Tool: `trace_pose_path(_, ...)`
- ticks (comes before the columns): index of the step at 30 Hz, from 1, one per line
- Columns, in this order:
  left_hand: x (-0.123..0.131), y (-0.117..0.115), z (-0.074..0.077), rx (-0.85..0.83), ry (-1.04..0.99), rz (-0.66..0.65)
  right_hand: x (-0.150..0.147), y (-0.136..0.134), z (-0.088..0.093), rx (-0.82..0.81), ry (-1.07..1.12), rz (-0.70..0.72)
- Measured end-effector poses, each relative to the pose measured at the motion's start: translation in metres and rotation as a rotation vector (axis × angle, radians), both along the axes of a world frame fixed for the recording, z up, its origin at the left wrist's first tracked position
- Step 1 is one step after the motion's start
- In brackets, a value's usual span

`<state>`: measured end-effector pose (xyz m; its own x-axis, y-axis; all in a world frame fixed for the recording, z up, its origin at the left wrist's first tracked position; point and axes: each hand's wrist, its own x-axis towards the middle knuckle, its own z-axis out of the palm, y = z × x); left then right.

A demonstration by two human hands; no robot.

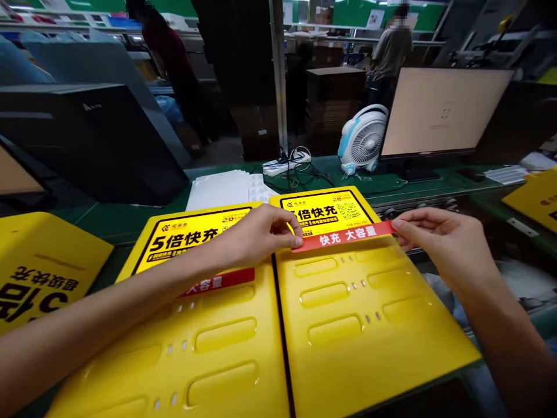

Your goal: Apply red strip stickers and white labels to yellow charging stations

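Observation:
A red sticker strip (347, 237) with white lettering is stretched between my two hands, over the right yellow panel (374, 371), just below its printed label. My left hand (266, 233) pinches the strip's left end between thumb and fingertips. At the opposite end, my right hand (435, 235) grips it the same way. Whether the strip touches the panel along its whole length, I cannot tell. Beside it lies the left yellow panel (226, 371), with a similar red strip (237, 278) across it, partly covered by my left forearm. Both panels have rows of raised oblong shapes and small slots.
Another yellow panel (52, 261) lies at the left, and one (537, 197) at the right edge. Behind the panels are white sheets (217, 188), a power strip (287, 162) with cables, a fan (365, 142) and a monitor (446, 113). Two people stand farther back.

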<state>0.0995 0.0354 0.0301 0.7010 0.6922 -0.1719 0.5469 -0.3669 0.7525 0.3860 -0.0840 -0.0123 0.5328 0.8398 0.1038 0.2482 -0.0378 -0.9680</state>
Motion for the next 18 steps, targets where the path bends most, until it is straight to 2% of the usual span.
trace_pose_path(6,0.001,-0.009,-0.013,-0.022,0.084,0.094,-0.004,0.002,-0.018,-0.156,0.058,-0.028)
trace_pose_path(11,0.007,-0.014,-0.012,0.011,0.138,0.098,-0.008,0.001,-0.019,-0.107,0.009,-0.033)
trace_pose_path(18,0.009,-0.008,-0.014,0.008,0.194,0.091,-0.007,0.001,-0.02,-0.1,-0.111,0.019)
